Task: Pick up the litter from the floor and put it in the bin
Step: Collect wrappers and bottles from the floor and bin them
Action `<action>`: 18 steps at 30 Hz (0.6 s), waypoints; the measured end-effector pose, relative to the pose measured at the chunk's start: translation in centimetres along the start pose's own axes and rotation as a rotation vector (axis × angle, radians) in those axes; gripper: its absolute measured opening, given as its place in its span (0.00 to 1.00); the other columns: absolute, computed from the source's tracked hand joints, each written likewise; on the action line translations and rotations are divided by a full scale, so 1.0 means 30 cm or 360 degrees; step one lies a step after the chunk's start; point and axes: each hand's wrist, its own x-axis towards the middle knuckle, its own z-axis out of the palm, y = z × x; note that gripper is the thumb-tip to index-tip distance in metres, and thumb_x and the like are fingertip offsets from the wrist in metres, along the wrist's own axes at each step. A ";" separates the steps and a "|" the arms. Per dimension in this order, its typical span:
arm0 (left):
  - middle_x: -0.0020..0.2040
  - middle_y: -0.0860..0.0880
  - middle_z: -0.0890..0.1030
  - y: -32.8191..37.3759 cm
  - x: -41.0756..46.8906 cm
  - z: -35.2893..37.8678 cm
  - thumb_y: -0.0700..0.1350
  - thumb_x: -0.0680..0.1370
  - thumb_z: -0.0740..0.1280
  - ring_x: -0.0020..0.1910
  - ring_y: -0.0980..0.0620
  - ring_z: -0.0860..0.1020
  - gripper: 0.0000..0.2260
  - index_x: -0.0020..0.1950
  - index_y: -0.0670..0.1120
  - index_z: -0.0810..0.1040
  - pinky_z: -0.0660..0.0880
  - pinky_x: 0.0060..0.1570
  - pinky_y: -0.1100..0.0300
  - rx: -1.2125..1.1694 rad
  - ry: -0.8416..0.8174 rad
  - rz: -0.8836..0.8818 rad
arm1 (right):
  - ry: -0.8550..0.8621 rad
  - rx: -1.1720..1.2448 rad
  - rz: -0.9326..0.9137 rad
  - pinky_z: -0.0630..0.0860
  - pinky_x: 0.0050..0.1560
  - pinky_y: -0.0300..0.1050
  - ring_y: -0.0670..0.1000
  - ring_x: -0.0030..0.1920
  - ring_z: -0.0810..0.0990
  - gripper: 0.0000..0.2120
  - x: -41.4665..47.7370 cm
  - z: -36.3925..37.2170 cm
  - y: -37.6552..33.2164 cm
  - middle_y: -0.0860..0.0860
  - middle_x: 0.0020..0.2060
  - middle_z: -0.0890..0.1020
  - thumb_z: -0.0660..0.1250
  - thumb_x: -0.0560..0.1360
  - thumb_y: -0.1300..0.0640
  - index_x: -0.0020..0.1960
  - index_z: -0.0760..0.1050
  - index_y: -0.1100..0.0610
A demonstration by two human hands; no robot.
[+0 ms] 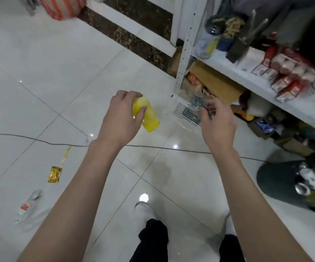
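— Hands first: what did each one have?

— From my remote seat I saw the left hand [119,118] clenched around a yellow cup [149,118], thumb and fingers wrapped over its closed end, the open end tilted down and to the right, clear of the floor. The right hand [218,122] pinched a clear plastic wrapper [188,112] with printed text and a dark panel; the fingertips were closed on its upper right corner and the rest hung loose to the left, between the two hands.

— And the bin?

— I saw it low on the right: a dark round bin [272,178], its rim facing up, with crumpled white and silvery rubbish already inside. It sat on the tiles below the white shelf rack [228,70], well apart from both hands.

— Anything left on the floor?

— Yes, I counted three pieces on the left. A gold sachet [55,174] lay flat on a tile, a thin yellow strip [66,155] just above it, and a clear wrapper with a red patch [28,205] nearer the bottom edge. A dark cable [39,139] ran across the tiles behind both forearms.

— Where did the person stand?

— Over the tile joint, I'd say; white shoes [143,208] and dark trouser legs showed between the arms.
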 end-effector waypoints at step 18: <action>0.59 0.46 0.73 1.223 -0.226 1.198 0.47 0.78 0.68 0.59 0.45 0.73 0.14 0.63 0.48 0.75 0.68 0.59 0.58 -0.0042 -0.0684 0.0513 | 0.0346 -0.0139 0.0659 0.74 0.57 0.61 0.54 0.52 0.78 0.08 -0.126 -0.846 1.458 0.50 0.51 0.80 0.66 0.78 0.49 0.56 0.77 0.49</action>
